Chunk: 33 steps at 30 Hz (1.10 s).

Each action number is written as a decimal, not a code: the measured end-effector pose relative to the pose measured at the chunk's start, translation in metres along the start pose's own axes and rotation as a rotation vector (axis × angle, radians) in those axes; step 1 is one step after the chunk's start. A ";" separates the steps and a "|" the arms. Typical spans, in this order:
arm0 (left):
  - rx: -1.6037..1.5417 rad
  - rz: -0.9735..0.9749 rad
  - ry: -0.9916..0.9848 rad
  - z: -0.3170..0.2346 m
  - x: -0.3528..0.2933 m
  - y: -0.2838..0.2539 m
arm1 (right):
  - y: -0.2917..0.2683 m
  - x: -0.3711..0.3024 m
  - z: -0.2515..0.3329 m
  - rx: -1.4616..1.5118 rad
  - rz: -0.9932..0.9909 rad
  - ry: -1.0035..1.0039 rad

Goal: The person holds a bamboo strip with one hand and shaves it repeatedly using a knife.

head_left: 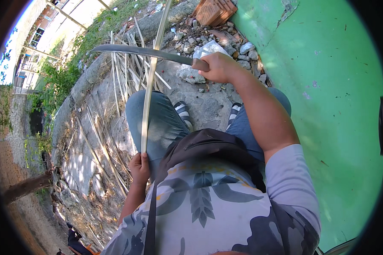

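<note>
My right hand (219, 68) is closed round the wooden handle of a machete (136, 50), whose long dark blade points left. Beneath or against the blade runs a long pale bamboo strip (148, 95), crossing it near the blade's middle; whether the edge touches it I cannot tell. My left hand (140, 167) grips the strip's near end beside my left knee. From there the strip rises past my thigh and out of the top of the view.
Loose pale strips (125, 70) lie in a pile ahead, with more strips (104, 146) at the left. Stones and rubble (189, 74) sit before my feet, near orange hollow bricks (212, 12). A green floor (327, 106) spreads right; a tree trunk (27, 188) stands left.
</note>
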<state>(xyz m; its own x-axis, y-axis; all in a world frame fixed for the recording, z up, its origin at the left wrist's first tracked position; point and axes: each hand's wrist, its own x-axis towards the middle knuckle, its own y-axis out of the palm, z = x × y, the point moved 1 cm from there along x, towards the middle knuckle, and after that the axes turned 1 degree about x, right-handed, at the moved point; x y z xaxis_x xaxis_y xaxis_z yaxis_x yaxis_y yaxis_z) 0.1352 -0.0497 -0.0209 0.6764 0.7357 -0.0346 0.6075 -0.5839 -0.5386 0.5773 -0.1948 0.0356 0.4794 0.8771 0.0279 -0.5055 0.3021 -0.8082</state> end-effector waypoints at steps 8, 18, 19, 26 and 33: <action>0.000 -0.005 0.008 0.004 0.001 0.000 | 0.006 0.002 0.016 0.029 0.096 -0.093; -0.025 0.003 -0.014 0.004 0.001 -0.001 | -0.007 -0.002 0.028 -0.160 0.206 -0.055; -0.024 0.006 -0.012 0.003 0.001 -0.001 | -0.008 -0.003 0.029 -0.155 0.195 -0.047; 0.029 -0.014 0.014 0.007 0.001 0.000 | 0.011 -0.001 0.018 -0.044 0.105 -0.131; -0.035 0.002 -0.017 0.011 0.001 -0.001 | 0.014 0.001 0.013 -0.015 0.059 -0.154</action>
<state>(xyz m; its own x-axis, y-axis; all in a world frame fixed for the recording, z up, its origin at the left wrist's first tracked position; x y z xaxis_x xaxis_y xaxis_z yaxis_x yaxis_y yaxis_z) 0.1310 -0.0442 -0.0296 0.6704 0.7403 -0.0504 0.6205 -0.5965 -0.5090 0.5611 -0.1850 0.0316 0.3333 0.9403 0.0695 -0.5182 0.2443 -0.8196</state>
